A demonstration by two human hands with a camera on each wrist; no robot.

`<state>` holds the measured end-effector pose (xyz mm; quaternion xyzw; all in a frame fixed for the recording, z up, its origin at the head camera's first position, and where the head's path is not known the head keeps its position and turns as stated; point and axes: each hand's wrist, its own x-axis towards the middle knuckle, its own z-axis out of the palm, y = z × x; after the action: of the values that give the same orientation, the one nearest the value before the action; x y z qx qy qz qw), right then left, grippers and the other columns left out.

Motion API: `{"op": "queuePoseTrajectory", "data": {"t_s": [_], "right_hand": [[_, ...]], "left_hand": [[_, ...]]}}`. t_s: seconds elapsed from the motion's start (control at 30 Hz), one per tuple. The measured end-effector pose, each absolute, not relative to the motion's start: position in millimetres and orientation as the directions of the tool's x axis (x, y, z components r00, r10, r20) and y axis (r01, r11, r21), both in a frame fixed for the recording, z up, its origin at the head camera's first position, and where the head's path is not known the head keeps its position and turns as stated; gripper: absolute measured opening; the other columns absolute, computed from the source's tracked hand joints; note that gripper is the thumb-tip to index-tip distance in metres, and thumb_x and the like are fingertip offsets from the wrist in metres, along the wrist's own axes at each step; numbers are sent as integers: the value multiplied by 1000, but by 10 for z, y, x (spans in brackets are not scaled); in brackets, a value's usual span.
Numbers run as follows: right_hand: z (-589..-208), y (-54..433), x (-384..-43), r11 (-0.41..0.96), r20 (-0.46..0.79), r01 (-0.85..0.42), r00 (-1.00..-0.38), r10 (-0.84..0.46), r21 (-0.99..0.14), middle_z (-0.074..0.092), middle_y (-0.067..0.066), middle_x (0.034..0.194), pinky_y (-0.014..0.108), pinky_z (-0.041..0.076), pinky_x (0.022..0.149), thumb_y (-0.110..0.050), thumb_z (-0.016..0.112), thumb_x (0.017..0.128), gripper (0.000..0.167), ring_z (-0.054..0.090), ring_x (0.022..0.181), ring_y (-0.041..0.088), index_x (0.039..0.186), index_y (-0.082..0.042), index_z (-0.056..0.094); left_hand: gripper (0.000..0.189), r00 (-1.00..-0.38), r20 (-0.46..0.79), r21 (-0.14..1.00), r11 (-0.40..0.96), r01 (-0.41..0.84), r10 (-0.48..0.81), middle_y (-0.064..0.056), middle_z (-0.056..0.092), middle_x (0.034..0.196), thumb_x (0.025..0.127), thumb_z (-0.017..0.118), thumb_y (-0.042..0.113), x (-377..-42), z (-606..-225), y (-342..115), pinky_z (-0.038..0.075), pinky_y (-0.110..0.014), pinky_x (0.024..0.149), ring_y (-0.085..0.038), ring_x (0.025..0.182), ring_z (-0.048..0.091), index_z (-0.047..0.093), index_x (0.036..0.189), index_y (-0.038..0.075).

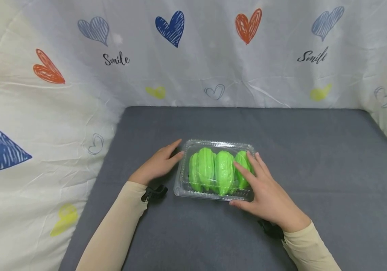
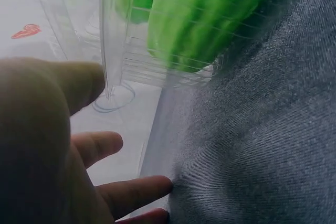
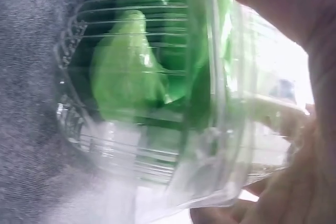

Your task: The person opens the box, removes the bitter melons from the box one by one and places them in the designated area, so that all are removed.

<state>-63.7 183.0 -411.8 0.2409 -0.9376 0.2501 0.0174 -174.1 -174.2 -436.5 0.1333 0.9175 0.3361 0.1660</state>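
A clear plastic clamshell box lies on the grey cloth with its lid down. Inside are several bright green, ridged, gourd-shaped pieces, side by side. My left hand is at the box's left end, fingers extended; its thumb reaches the rim in the left wrist view. Over the right end spreads my right hand, with long fingers on the lid and the thumb by the front corner. Through the clear plastic, the right wrist view shows part of those fingers against the lid side.
A grey cloth covers the tabletop. Behind and on the left hangs a white curtain printed with hearts and "Smile". Dark wrist straps sit at both sleeve cuffs.
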Motion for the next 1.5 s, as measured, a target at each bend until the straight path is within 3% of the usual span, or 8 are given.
{"op": "queuePoseTrajectory", "data": {"t_s": [0.23, 0.47, 0.93, 1.2, 1.5], "right_hand": [[-4195, 1851, -612, 725, 225, -480, -876, -427, -494, 16, 20, 174, 78, 41, 106, -44, 95, 77, 98, 16, 155, 57, 160, -22, 48], [-4255, 1861, -596, 699, 248, -474, -879, -406, -536, 15, 17, 175, 76, 36, 112, -39, 96, 77, 100, 18, 155, 57, 160, -16, 47], [-4373, 1860, -592, 702, 398, -579, -809, -433, -414, 21, 27, 171, 69, 52, 100, -32, 92, 75, 92, 30, 152, 53, 156, -12, 53], [-4371, 1883, -585, 713, 408, -610, -782, -472, -345, 32, 29, 166, 69, 57, 91, -40, 80, 89, 77, 40, 142, 60, 156, -10, 53], [-4326, 1867, -592, 722, 417, -624, -766, -489, -299, 39, 32, 161, 62, 61, 82, -13, 86, 76, 82, 46, 137, 61, 152, -8, 56]], "left_hand": [[71, -913, -195, 663, 734, 147, 359, -3, 26, 174, 108, 43, 62, -1739, -4382, -1710, 11, -66, 128, -36, 162, 12, 22, 170, 33], [67, -916, -149, 688, 704, 175, 373, -2, 29, 172, 110, 45, 57, -1727, -4435, -1700, 0, -59, 131, -33, 163, 12, 24, 169, 34], [66, -919, -114, 721, 668, 185, 378, 0, 33, 171, 110, 44, 57, -1726, -4525, -1692, -8, -51, 131, -27, 163, 11, 24, 169, 35], [63, -921, -95, 722, 663, 197, 377, -3, 35, 170, 111, 45, 50, -1709, -4548, -1666, -10, -50, 131, -28, 163, 14, 27, 169, 31], [59, -918, -63, 748, 627, 216, 391, -3, 32, 171, 113, 42, 46, -1725, -4611, -1643, -12, -49, 131, -26, 161, 20, 29, 168, 29]]}}
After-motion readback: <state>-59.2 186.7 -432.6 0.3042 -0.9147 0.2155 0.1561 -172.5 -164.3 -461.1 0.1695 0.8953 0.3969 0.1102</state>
